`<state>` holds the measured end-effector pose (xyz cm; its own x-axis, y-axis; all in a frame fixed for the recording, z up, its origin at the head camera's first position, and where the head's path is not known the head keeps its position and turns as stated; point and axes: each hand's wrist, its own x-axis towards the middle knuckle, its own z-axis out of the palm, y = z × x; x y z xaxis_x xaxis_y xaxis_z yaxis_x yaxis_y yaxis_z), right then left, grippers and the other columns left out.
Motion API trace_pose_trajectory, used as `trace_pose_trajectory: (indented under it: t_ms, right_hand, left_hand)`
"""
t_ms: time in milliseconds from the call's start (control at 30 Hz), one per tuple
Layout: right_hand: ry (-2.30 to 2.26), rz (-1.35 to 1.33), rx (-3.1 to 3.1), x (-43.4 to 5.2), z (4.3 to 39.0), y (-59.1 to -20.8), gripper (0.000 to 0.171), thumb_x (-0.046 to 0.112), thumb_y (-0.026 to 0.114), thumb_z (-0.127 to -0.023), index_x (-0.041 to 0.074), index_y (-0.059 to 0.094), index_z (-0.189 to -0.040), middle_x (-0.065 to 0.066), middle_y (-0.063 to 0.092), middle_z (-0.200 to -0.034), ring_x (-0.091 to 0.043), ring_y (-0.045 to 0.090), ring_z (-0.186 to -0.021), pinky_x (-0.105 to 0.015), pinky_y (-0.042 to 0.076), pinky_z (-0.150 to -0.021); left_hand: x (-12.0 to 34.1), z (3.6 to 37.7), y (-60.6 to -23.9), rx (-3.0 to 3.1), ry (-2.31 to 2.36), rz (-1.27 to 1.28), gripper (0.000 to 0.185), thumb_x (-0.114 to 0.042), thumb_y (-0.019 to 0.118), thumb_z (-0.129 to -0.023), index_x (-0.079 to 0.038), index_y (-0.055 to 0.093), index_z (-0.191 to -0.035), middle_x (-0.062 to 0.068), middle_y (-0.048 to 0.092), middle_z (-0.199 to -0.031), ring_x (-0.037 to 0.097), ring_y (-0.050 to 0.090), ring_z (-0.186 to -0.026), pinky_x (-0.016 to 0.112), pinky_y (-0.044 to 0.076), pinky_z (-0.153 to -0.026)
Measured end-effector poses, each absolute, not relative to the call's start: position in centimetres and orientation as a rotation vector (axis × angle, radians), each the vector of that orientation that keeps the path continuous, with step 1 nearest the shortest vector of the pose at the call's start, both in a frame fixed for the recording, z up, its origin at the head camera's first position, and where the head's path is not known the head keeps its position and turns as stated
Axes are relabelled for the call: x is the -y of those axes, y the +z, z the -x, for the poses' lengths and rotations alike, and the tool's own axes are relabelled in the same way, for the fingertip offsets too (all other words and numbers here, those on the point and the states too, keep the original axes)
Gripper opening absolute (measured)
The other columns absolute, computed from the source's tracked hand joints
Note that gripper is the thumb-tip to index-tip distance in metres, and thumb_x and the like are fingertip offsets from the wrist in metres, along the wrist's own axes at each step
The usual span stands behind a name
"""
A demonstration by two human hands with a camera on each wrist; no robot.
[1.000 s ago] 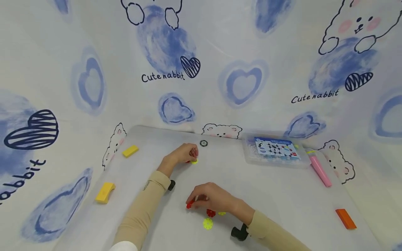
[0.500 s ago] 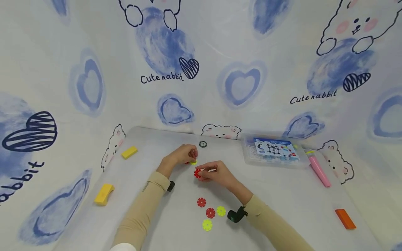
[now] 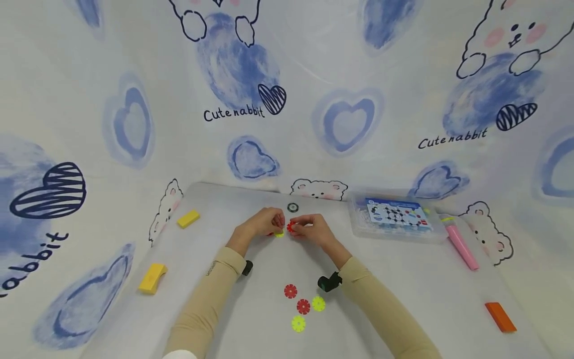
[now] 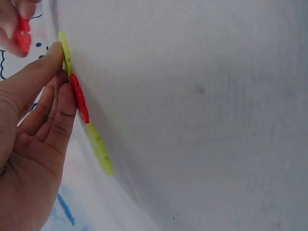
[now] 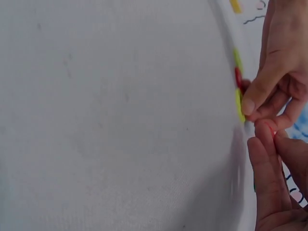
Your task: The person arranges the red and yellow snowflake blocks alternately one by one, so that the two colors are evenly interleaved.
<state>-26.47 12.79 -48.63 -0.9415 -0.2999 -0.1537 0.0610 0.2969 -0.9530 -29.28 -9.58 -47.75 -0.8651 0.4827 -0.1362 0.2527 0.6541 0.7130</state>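
Right hand brought red disc leftward.

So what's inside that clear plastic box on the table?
The clear box shows a printed sheet with a diagram lying on top. Small pale pieces show dimly below it; the sheet covers most, so what they are cannot be told.

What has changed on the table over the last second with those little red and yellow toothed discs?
The right hand picked up a red toothed plastic disc from the loose cluster near the front edge and carried it away from the person, up to the left hand. The left hand stayed put, holding the joined chain of yellow and red discs on the white table. Four loose discs stayed where they lay.
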Motion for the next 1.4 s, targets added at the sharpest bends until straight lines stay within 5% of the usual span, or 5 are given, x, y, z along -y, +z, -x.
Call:
trace_pose_trajectory:
  t_ms: [367,833,1400]
  right_hand:
    - [-1.594,0.163,-2.261,-12.9,26.8,-49.0,0.029,0.003,0.072,-0.104,-0.005,0.075,-0.132,-0.020,0.074,-0.118,-0.022,0.082,-0.096,-0.030,0.066,-0.083]
    - [-1.183,0.309,-2.700,-11.6,26.5,-48.4,0.008,0.014,0.084,-0.097,0.010,0.086,-0.103,-0.002,0.078,-0.085,-0.009,0.061,-0.057,-0.023,0.052,-0.056]
    - [-1.445,0.197,-2.537,-13.3,26.2,-49.1,0.015,0.011,0.080,-0.100,0.000,0.083,-0.109,-0.011,0.082,-0.095,-0.013,0.074,-0.075,-0.027,0.064,-0.071]
  left_hand:
    - [9.5,28.7,-47.7,-2.556,1.045,-0.582,0.014,0.000,0.080,-0.097,-0.003,0.069,-0.104,0.009,0.071,-0.097,0.016,0.065,-0.084,0.027,0.056,-0.069]
    - [9.1,28.7,-47.1,-2.575,0.974,-0.644,0.011,0.004,0.076,-0.098,-0.002,0.068,-0.103,0.007,0.071,-0.090,0.014,0.062,-0.076,0.025,0.054,-0.067]
    - [8.1,28.9,-46.7,-2.590,1.001,-0.723,0.010,0.005,0.076,-0.097,0.000,0.070,-0.104,0.007,0.071,-0.090,0.014,0.063,-0.077,0.026,0.054,-0.068]
